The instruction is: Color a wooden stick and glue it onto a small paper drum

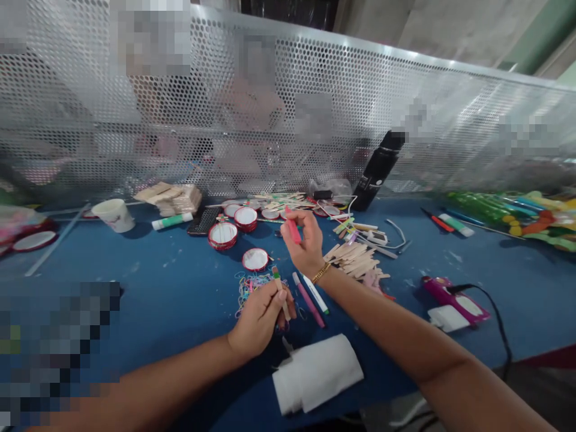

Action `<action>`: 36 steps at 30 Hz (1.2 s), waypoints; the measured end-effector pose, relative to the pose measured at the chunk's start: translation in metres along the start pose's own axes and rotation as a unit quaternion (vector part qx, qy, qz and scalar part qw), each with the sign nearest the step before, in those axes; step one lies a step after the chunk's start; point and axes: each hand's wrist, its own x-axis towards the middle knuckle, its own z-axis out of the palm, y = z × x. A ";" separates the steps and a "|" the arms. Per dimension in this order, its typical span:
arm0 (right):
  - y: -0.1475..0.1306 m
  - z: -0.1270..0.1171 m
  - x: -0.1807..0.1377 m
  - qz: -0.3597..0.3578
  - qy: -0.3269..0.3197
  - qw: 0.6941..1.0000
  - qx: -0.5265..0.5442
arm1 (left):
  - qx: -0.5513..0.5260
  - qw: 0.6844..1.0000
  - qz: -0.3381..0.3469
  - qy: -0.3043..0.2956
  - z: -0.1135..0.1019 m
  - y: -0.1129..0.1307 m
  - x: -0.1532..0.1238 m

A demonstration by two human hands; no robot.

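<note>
My left hand (258,321) is closed around a wooden craft stick (279,291), its upper end coloured green and brownish. Above and to the right, my right hand (308,243) grips a pink marker (293,228) between thumb and fingers, apart from the stick. Small coloured rubber bands (246,287) lie in a loose heap just behind my left hand. Between the two arms rest a purple marker (308,299) and a white marker with a green cap (316,294). A folded white cloth (319,375) lies close to the near edge.
Loose craft sticks (355,259) spread right of my right wrist. Red-rimmed round pieces (222,235), a paper cup (114,215) and a glue stick (172,221) stand or lie behind. A black bottle (379,171) leans against the perforated metal screen (310,78). A corded purple device (465,305) lies right.
</note>
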 end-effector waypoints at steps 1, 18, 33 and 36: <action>-0.008 -0.002 -0.005 0.023 0.019 0.999 0.044 | -0.004 1.000 -0.002 0.004 0.000 0.000 0.000; -0.044 -0.023 -0.047 -0.038 -0.045 0.997 0.046 | -0.023 0.996 0.027 0.086 -0.012 -0.015 0.010; -0.049 -0.018 -0.053 -0.108 -0.039 0.993 0.005 | -0.026 0.993 0.049 0.105 -0.010 -0.014 0.011; -0.046 -0.017 -0.054 -0.108 -0.028 0.994 -0.016 | -0.036 0.994 0.040 0.098 -0.009 -0.014 0.012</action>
